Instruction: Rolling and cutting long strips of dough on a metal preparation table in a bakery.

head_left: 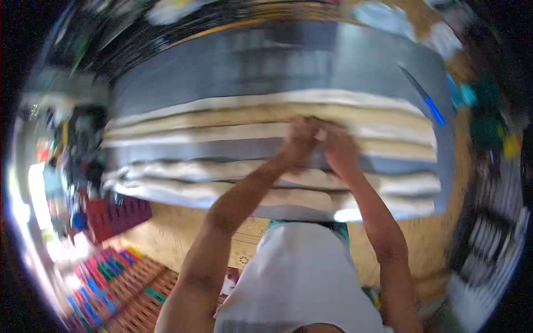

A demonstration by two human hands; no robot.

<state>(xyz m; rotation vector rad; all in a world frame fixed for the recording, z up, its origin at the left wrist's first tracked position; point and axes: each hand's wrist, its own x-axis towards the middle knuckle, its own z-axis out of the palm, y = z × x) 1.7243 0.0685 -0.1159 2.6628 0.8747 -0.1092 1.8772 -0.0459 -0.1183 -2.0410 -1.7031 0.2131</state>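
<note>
Several long, pale strips that look like dough lie crosswise on a grey table (233, 66), an upper group (222, 115) and a lower group (216, 188) with grey surface between them. My left hand (300, 139) and my right hand (340, 145) meet over the middle of the upper group, at its nearer edge, fingertips close together. Both hands are smeared by motion, so whether they grip the pale material cannot be made out. A long tool with a blue handle (433, 109) lies at the table's right.
A purple crate (119, 217) stands beside the table's left end, with stacked multicoloured crates (116, 283) at lower left. Dark, blurred objects (83, 139) crowd the left side. White bundles (377, 19) sit beyond the far edge. A patterned floor (244, 244) shows below.
</note>
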